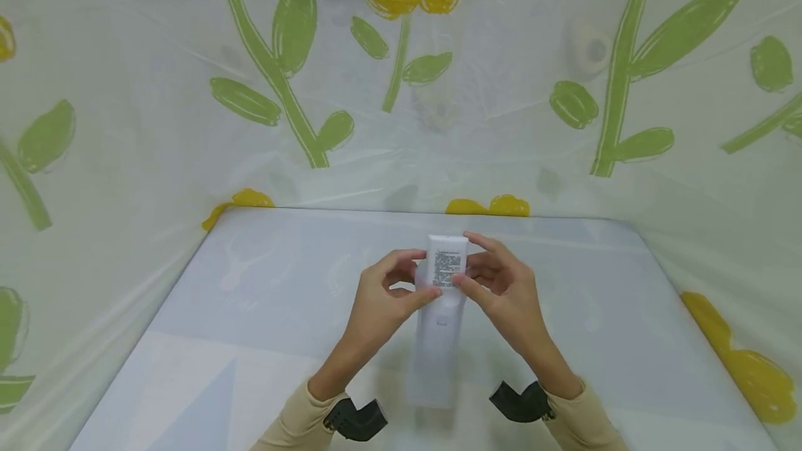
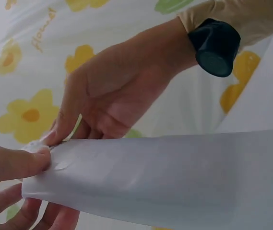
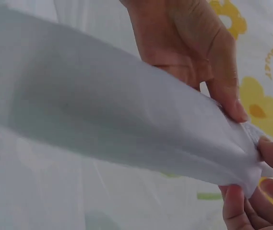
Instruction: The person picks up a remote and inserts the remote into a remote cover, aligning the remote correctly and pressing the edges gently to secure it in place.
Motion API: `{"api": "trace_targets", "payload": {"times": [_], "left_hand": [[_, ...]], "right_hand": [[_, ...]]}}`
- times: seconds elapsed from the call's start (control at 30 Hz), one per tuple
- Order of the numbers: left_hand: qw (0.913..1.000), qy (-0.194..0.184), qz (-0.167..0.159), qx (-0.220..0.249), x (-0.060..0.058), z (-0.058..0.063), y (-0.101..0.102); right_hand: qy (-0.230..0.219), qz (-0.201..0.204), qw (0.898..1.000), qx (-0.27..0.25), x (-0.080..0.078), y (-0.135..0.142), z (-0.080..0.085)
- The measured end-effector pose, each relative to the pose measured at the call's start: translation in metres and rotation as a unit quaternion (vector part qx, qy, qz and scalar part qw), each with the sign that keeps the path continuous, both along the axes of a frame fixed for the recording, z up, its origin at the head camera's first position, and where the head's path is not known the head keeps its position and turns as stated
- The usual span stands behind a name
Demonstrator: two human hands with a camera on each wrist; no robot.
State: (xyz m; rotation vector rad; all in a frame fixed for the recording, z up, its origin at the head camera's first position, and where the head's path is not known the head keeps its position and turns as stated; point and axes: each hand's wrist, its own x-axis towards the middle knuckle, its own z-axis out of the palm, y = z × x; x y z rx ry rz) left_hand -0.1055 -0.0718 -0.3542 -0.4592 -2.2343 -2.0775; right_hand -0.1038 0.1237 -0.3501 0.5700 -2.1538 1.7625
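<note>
A slim white piece with lines of small dark print [image 1: 447,264] stands up from the near end of a long, frosted white plastic sleeve [image 1: 432,367]. My left hand [image 1: 390,289] pinches the sleeve's mouth from the left, its thumb by the lower edge of the print. From the other side my right hand [image 1: 504,284] grips the same end, thumb on the printed face and a fingertip at the top corner. In the left wrist view the sleeve [image 2: 150,177] stretches away from both hands; its mouth bunches between the fingers. The lower part of the printed piece is hidden.
A pale table [image 1: 250,284] lies below the hands. Behind and beside it hangs a white curtain [image 1: 188,124] with yellow flowers and green leaves. Black wrist devices [image 1: 357,420] sit on both beige sleeves.
</note>
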Motion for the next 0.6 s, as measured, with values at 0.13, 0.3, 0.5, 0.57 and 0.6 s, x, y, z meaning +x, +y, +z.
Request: {"api": "trace_targets", "payload": {"times": [0.13, 0.3, 0.5, 0.57, 0.6], "left_hand": [[0.9998, 0.001, 0.017, 0.002, 0.001, -0.001, -0.001], [0.9978, -0.002, 0.017, 0.064, -0.001, -0.001, -0.002], [0.9964, 0.012, -0.008, 0.083, 0.0, -0.001, -0.001], [0.9972, 0.018, -0.013, 0.071, 0.002, -0.001, 0.0], [0.9975, 0.021, -0.014, 0.067, 0.003, -0.001, 0.0]], "right_hand": [[0.01, 0.055, 0.998, -0.01, 0.001, 0.006, 0.0], [0.057, 0.12, 0.99, -0.04, 0.003, 0.015, -0.002], [0.104, 0.121, 0.985, -0.068, 0.002, 0.015, -0.009], [0.112, 0.118, 0.983, -0.08, 0.002, 0.015, -0.011], [0.114, 0.118, 0.983, -0.084, 0.002, 0.015, -0.012]]}}
